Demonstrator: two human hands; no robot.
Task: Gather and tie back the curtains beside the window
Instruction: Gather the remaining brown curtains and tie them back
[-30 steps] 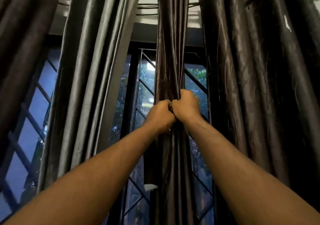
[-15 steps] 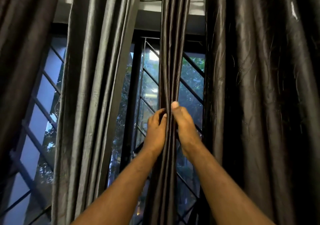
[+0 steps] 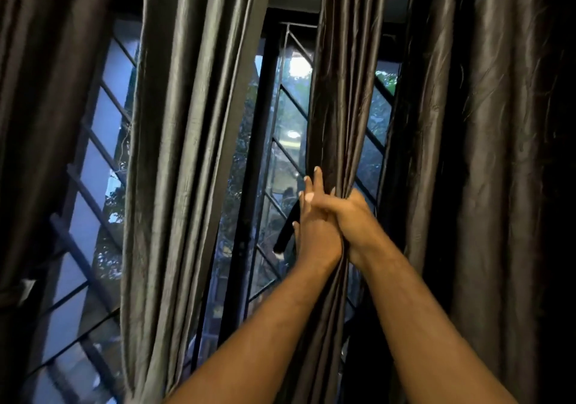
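Here, in the head view, the left hand (image 3: pixel 314 232) lays straight fingers (image 3: pixel 315 182) flat against the gathered curtain (image 3: pixel 343 107), while the right hand (image 3: pixel 357 216) curls round the same bunch just right of them. A dark strap (image 3: pixel 285 232) hangs just left of the fingers, before the window (image 3: pixel 280 129). The likely risk is that slick folds slip from the one gripping hand if the other leaves to reach for the strap. No writing is readable.
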